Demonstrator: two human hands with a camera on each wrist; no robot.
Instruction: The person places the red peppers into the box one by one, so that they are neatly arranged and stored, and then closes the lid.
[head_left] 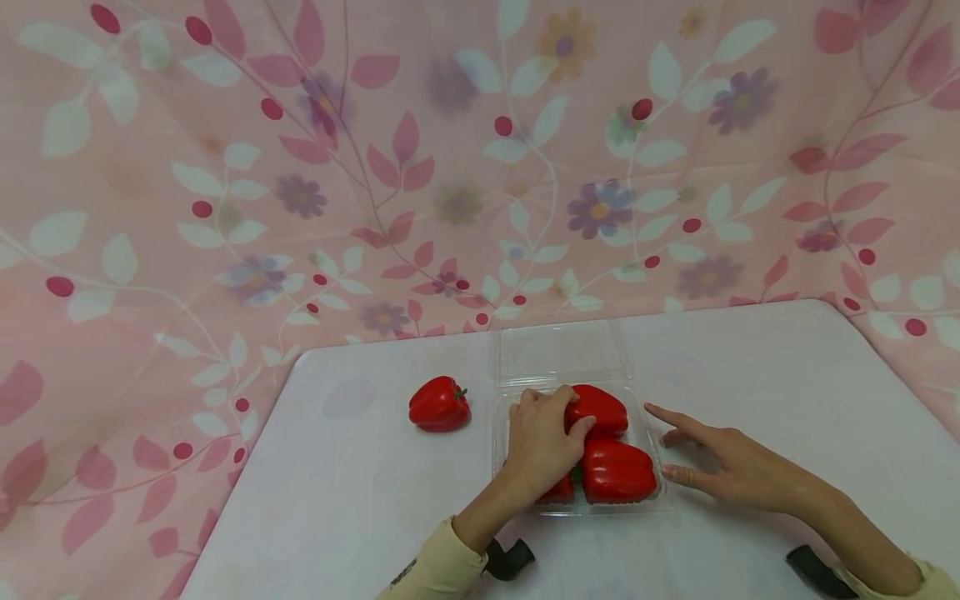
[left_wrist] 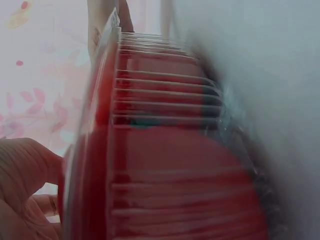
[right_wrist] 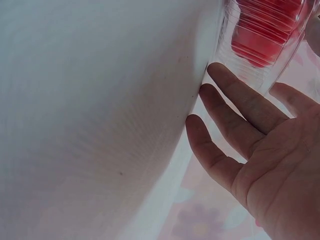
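My left hand [head_left: 546, 433] reaches over a clear plastic clamshell box [head_left: 651, 498] and grips the red bell pepper [head_left: 603, 410] at its back right. Thumb and index finger lie along that pepper's left side; the other fingers bend down behind. A second red bell pepper [head_left: 618, 472] lies front right in the box, and a third [head_left: 557, 492] shows partly under my left wrist. My right hand [head_left: 731, 467] is beside the box's right wall with fingers spread, holding nothing. In the right wrist view its fingertips [right_wrist: 196, 122] are close to the tabletop.
Another red bell pepper [head_left: 439, 405] lies on the white table [head_left: 360, 483], left of the box. The box's transparent lid [head_left: 561, 352] is folded back toward the table's far edge. A pink floral cloth [head_left: 450, 167] hangs behind.
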